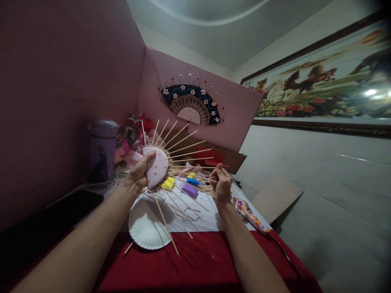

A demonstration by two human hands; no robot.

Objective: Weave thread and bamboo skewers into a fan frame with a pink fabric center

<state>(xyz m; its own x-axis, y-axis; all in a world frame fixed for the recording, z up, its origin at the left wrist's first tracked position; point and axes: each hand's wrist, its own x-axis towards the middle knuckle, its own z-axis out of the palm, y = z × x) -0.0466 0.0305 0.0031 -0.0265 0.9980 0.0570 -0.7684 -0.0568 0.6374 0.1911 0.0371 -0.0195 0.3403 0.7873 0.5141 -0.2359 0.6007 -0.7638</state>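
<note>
My left hand (141,170) grips a fan-shaped craft piece by its half-round base (159,167), which is covered in pale cloth with small pinkish dots. The thumb lies on the cloth face. Thin wooden sticks (187,147) spread out from the curved edge, and a brown twisted cord (169,162) runs along that edge. On the right, my right hand (221,183) is closed in a pinch at the outer ends of several sticks. What its fingertips hold is too small to make out. The piece is held tilted above the table.
A white paper plate (148,226) lies below the fan piece. Behind are yellow (168,183), blue (192,182) and purple packets (190,190). A flower-patterned glue gun (252,215) with a cord lies right. A finished fan (192,103) hangs on the pink board (232,106); a purple tumbler (102,150) stands left.
</note>
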